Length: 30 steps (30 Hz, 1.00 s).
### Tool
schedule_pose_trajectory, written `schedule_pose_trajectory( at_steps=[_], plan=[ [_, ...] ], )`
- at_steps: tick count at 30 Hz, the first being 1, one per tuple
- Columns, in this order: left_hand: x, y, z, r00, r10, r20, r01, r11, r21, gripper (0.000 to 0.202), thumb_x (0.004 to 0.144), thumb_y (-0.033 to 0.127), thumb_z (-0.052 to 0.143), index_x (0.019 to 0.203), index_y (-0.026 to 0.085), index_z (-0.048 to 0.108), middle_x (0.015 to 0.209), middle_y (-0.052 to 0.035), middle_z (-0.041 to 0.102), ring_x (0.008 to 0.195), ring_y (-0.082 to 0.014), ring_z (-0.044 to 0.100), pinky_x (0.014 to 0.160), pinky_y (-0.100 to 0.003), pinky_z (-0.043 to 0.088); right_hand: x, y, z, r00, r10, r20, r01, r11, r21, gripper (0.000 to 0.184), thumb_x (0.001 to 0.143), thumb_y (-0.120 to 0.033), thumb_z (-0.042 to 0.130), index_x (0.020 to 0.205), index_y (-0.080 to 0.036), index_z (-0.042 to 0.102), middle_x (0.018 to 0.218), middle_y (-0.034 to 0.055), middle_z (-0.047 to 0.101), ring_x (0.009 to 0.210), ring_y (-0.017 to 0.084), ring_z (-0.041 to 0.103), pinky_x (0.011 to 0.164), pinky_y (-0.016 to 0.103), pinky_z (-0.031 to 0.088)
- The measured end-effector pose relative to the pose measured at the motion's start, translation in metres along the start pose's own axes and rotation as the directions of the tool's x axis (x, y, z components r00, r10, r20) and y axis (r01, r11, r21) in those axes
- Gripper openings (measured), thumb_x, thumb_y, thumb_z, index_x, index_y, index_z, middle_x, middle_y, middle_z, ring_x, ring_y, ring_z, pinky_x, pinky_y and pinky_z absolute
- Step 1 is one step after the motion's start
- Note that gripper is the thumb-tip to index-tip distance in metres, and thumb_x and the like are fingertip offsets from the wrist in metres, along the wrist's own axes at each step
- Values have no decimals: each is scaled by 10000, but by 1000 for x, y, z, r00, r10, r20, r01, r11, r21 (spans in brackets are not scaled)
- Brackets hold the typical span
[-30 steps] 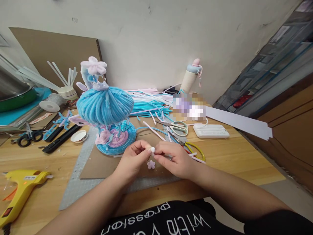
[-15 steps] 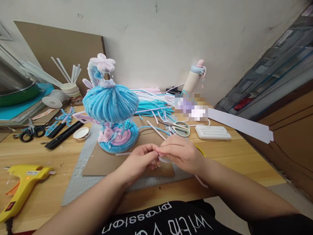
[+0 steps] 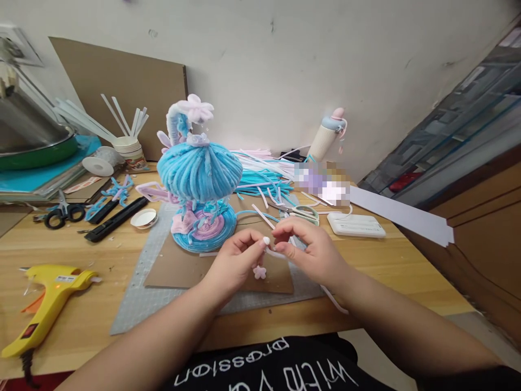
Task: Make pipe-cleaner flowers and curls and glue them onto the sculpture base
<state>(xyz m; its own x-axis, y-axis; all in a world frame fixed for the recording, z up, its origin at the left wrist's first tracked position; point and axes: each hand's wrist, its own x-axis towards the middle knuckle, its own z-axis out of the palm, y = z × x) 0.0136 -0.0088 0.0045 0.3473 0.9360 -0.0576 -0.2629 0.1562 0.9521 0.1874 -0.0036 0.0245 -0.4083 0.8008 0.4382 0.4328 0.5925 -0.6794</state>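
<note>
My left hand [image 3: 240, 258] pinches a pale pink pipe cleaner [image 3: 275, 254]; its whitish bent tip [image 3: 266, 240] shows above the thumb. My right hand [image 3: 309, 247] is just to the right, thumb and index finger parted near that tip. The pipe cleaner runs beneath the right hand, and a pale length of it [image 3: 336, 300] comes out past the wrist. Below the left fingers is a small pink flower [image 3: 259, 272], over the cardboard sheet [image 3: 179, 271]. Behind the hands stands a blue-and-pink pipe-cleaner model [image 3: 199, 172] with a domed top and a round coiled base.
A yellow hot glue gun [image 3: 52, 301] lies at left. Black scissors [image 3: 64, 210], a black utility knife [image 3: 118, 218] and a paper cup [image 3: 144, 219] are farther back. Loose pipe cleaners [image 3: 264, 179], light-handled scissors [image 3: 305, 214], a white power bank [image 3: 356, 225] and a bottle [image 3: 325, 136] are behind and right.
My right fingers have parted from the left ones, uncovering the whitish tip. The pink flower now shows fully below the left hand. The view has shifted slightly left.
</note>
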Motion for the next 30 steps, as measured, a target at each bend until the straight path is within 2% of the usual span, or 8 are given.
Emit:
schedule_pose_trajectory(
  at_steps=[2,5,8,11,14,19,24,30],
  plan=[
    [0,0,-1,994,78,-78,-76,996,37,226,769,359,641,709,150,581,533,51,476,499,-64,401,507,-192,323,-1,-10,5,994,103,18,-103,995,-18,91,832,-239,611,903,-184,595,840,29,623,766,148,580,687,281,475],
    [1,-1,-2,993,64,-103,-66,998,-18,213,762,343,654,697,149,597,513,50,479,497,-63,400,509,-189,323,-2,-15,15,995,101,-15,-102,992,-69,31,854,-192,563,864,-191,593,792,14,608,735,139,558,659,264,440],
    [4,-2,-5,997,-67,-46,55,972,-227,184,739,303,680,689,145,600,528,41,498,502,-57,414,497,-176,321,0,-12,17,999,43,-33,-45,996,-72,95,879,-166,511,851,-181,601,782,21,591,732,138,539,663,268,419],
    [5,0,-7,983,-182,20,176,906,-385,122,706,230,706,753,149,627,625,25,548,548,-55,469,513,-165,358,3,-9,11,998,2,55,-1,1000,-24,121,879,-143,493,861,-172,609,816,29,582,776,141,536,702,274,418],
    [4,1,-8,986,-153,68,167,899,-406,234,697,166,709,923,177,653,733,19,584,568,-44,493,526,-157,387,6,-9,2,983,72,168,-84,994,65,130,870,-139,495,849,-175,618,821,21,587,778,136,537,707,269,408],
    [3,1,-8,984,-69,165,109,962,-251,116,746,209,689,850,173,651,716,16,595,540,-52,499,524,-182,426,8,-4,-2,930,202,307,-298,903,309,151,858,-172,504,733,-169,587,685,-24,536,655,104,485,609,228,367],
    [5,1,-5,994,65,92,-61,997,-46,98,735,217,707,791,159,651,724,-2,640,591,-71,552,537,-179,435,6,-1,0,925,234,299,-343,853,394,172,865,-269,510,752,-157,575,675,-25,493,640,98,447,587,224,353],
    [2,2,-4,945,324,52,-325,902,283,60,739,170,689,798,163,685,758,-39,636,725,-141,603,658,-258,481,5,-4,1,889,289,354,-436,768,469,132,833,-258,539,755,-154,561,627,-30,514,575,86,474,537,210,362]
  ],
)
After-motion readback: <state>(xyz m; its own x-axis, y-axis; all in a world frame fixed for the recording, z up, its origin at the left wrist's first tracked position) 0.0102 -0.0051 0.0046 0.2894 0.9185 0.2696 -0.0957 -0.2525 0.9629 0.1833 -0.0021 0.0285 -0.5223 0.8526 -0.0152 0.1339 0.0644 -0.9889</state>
